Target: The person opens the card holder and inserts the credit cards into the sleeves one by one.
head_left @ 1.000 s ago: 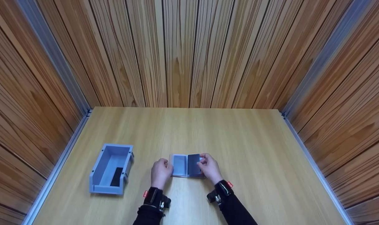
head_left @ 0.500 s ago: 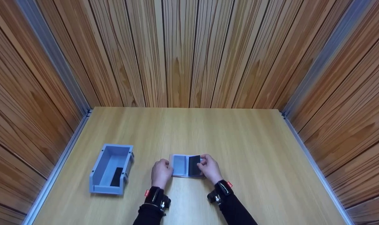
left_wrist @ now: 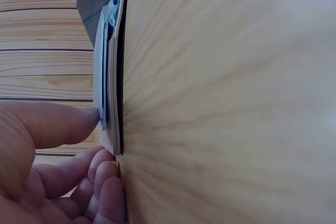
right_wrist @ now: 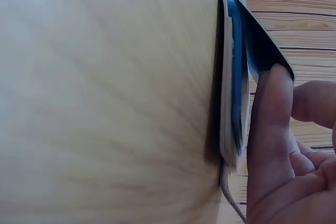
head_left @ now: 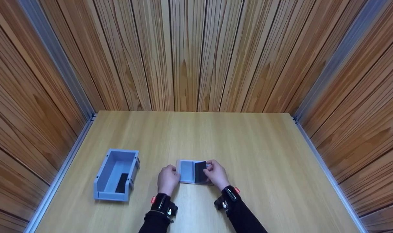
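A small card holder (head_left: 186, 171) lies spread open on the table, with clear bluish plastic sleeves. At its left edge my left hand (head_left: 168, 179) grips it, the thumb on top and the curled fingers against the edge, as the left wrist view shows. Over the right half stands a thin black card (head_left: 200, 172), tilted up from the sleeves. My right hand (head_left: 217, 174) pinches this card by its right edge; in the right wrist view the card (right_wrist: 265, 45) slopes down toward the middle of the holder. Whether its lower edge sits inside a sleeve cannot be told.
On the left side of the table (head_left: 248, 142) stands a blue-grey plastic bin (head_left: 110, 196). A flat black piece (head_left: 121, 183) lies inside it, near the front right. Wood-plank walls (head_left: 190, 55) enclose the table at the back and sides.
The black card has tilted a little in my right hand, its face now looking darker and its top edge slightly lower. My left hand stays at the holder's left edge.
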### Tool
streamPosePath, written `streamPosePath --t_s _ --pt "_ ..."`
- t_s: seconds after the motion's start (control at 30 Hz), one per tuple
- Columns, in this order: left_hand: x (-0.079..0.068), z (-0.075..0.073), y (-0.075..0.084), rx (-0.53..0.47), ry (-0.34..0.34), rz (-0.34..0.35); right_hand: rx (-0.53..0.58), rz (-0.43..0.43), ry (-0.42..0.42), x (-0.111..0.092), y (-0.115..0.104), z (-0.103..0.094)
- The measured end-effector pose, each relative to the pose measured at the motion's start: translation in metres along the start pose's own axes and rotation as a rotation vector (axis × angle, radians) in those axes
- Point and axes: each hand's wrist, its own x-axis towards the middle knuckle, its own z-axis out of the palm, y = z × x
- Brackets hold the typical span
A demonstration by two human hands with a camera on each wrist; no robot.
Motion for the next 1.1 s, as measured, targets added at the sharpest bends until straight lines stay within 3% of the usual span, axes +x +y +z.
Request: streamPosePath --t_s 0.43,0.8,1.1 --pt "0.000 0.000 0.000 -0.012 -0.005 -0.011 0.002 0.003 -0.018 0.002 -0.003 0.002" --pt "0.000 0.003 -0.003 -0.039 -0.009 -0.015 -0.129 -0.002 -0.037 0.009 -0.009 0.006" --pt "0.000 0.002 -0.003 -0.035 -0.012 -0.034 -0.062 -0.006 -0.059 0.014 -0.010 0.010"
